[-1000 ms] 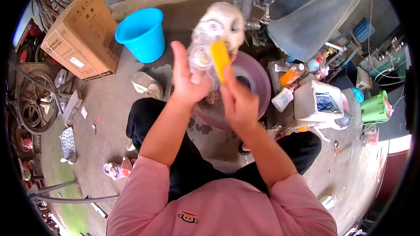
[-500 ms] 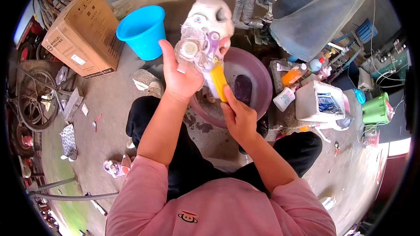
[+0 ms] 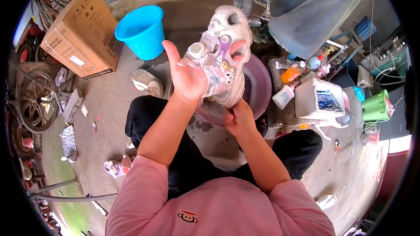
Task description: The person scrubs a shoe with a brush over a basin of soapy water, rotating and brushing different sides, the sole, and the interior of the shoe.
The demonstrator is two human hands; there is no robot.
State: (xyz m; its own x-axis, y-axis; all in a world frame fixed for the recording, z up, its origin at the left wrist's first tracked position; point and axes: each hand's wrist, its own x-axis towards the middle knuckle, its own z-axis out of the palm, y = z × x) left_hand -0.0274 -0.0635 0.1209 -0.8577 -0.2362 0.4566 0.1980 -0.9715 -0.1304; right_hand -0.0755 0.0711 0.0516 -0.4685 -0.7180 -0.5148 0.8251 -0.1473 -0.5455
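My left hand [image 3: 190,81] supports a wet, pale sneaker [image 3: 225,67] with purple and pink trim and small charms. The palm is beside the shoe, the thumb stretches out free, and fingertips show on the shoe's far right side. My right hand [image 3: 240,120] is at the shoe's lower end, curled, its fingers partly hidden behind the shoe. No brush shows now, so I cannot make out what those fingers hold. Below the sneaker stands a purple basin [image 3: 262,81], largely covered by the shoe and my hands.
A blue bucket [image 3: 142,35] and a cardboard box [image 3: 83,35] stand to the left, near another shoe [image 3: 148,82] on the floor. To the right are an orange bottle [image 3: 292,73], a white bottle [image 3: 284,97] and a foam box [image 3: 306,105]. A tap [image 3: 267,11] is behind.
The sneaker has moved right and toward me, with my left hand following. My right hand has shifted lower, to the shoe's near end. The yellow brush it held over the shoe is out of sight.
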